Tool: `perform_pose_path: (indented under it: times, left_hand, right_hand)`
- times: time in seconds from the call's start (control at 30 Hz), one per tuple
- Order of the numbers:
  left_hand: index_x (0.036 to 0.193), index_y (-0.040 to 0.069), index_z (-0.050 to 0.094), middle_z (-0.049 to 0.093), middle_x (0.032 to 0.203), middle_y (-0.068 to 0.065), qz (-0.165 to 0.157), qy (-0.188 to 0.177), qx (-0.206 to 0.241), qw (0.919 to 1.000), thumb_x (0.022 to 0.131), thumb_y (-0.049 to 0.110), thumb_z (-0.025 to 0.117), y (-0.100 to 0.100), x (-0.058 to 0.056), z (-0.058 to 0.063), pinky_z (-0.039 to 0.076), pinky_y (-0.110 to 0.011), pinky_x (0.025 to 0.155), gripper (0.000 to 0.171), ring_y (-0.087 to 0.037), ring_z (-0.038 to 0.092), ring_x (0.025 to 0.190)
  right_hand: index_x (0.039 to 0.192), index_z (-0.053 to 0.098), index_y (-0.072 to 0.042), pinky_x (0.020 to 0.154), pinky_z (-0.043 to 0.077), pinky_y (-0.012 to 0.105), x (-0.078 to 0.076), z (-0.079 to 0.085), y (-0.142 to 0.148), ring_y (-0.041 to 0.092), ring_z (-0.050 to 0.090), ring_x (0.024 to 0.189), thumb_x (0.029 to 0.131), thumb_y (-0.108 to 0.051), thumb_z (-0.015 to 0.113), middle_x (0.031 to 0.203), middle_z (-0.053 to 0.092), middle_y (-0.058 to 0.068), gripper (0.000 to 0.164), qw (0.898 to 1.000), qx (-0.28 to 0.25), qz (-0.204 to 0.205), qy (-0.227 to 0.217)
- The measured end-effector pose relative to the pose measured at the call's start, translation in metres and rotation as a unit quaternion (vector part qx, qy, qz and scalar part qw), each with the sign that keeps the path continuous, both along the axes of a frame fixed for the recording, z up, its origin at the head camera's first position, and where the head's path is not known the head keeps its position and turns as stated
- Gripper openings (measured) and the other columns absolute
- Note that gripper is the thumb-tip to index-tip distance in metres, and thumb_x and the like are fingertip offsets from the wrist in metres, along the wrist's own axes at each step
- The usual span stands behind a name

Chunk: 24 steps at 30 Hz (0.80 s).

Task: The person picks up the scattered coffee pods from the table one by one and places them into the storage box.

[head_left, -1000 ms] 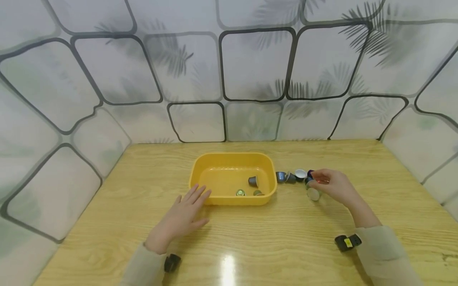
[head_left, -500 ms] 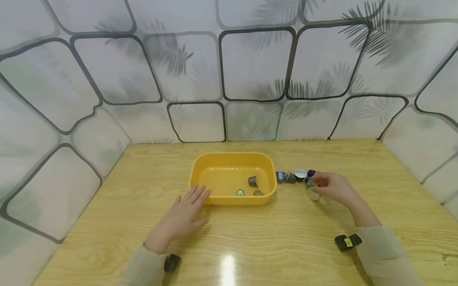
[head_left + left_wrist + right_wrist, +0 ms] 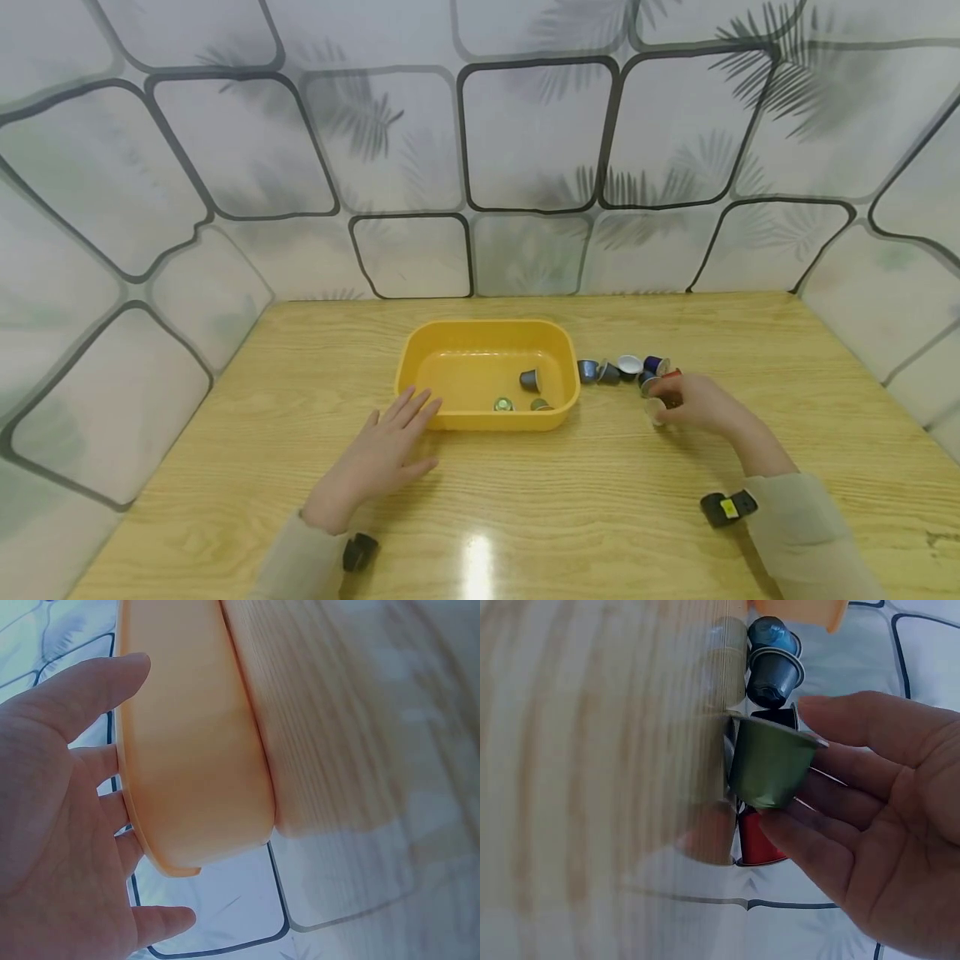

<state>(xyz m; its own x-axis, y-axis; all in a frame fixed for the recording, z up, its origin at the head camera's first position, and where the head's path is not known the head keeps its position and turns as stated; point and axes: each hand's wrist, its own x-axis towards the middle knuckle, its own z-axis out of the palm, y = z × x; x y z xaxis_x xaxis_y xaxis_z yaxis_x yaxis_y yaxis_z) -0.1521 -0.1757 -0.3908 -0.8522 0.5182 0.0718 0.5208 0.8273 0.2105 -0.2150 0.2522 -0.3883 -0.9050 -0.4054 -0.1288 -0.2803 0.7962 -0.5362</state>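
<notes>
My right hand (image 3: pixel 701 404) is at the right end of a row of coffee capsules. Its thumb and fingers close around a green coffee capsule (image 3: pixel 772 763), which lies on its side. The pale lid faces the thumb, and a fingertip meets the base. A red capsule (image 3: pixel 759 838) lies right behind that finger, partly hidden. My left hand (image 3: pixel 382 458) rests with spread, straight fingers at the front left corner of the yellow tray (image 3: pixel 487 422). Inside the tray lie a dark capsule (image 3: pixel 529 381), a green capsule (image 3: pixel 503 404) and an olive one (image 3: pixel 541 404).
Right of the tray sit a blue capsule (image 3: pixel 588 371), a dark grey one (image 3: pixel 608 372), one with a white lid (image 3: pixel 630 365), a purple one (image 3: pixel 657 365) and another blue one (image 3: pixel 647 382). A patterned wall (image 3: pixel 536 137) bounds the wooden table (image 3: pixel 525 517).
My right hand has shifted slightly toward me and lowered around the green capsule; the purple and red capsules show more now. The left hand and tray have stayed put.
</notes>
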Motion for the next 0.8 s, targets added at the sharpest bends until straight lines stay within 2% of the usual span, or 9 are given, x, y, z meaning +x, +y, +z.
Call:
perform_pose_path:
  times: [0.2, 0.47, 0.8]
  left_hand:
    - [0.140, 0.011, 0.025, 0.018, 0.145, -0.009, 0.003, -0.002, -0.003, 1.0000, 0.084, 0.039, 0.058, -0.0001, 0.0003, -0.0006, 0.020, -0.063, 0.093, 0.071, -0.025, 0.006, 0.133]
    - [0.140, 0.010, 0.027, 0.020, 0.145, -0.010, -0.002, 0.003, 0.001, 1.0000, 0.083, 0.037, 0.059, 0.0007, 0.0012, 0.0017, 0.020, -0.064, 0.092, 0.070, -0.026, 0.008, 0.132]
    - [0.140, 0.009, 0.027, 0.020, 0.144, -0.011, -0.003, 0.004, -0.001, 1.0000, 0.083, 0.037, 0.059, 0.0008, 0.0015, 0.0025, 0.021, -0.064, 0.091, 0.071, -0.028, 0.010, 0.132]
  right_hand:
    - [0.104, 0.062, 0.003, 0.077, 0.043, 0.049, 0.0010, -0.0027, -0.0005, 0.038, 0.051, 0.096, 0.075, -0.010, 0.067, 0.101, 0.059, 0.020, 0.032, 0.999, 0.025, 0.023, 0.003]
    - [0.101, 0.062, 0.002, 0.076, 0.043, 0.048, 0.0015, -0.0020, -0.0003, 0.035, 0.053, 0.092, 0.071, -0.007, 0.067, 0.098, 0.060, 0.018, 0.032, 0.999, 0.036, 0.028, 0.009]
    - [0.108, 0.059, 0.001, 0.073, 0.042, 0.041, 0.0054, 0.0006, -0.0016, 0.026, 0.049, 0.087, 0.067, -0.001, 0.065, 0.103, 0.057, 0.018, 0.041, 0.998, 0.043, 0.016, -0.033]
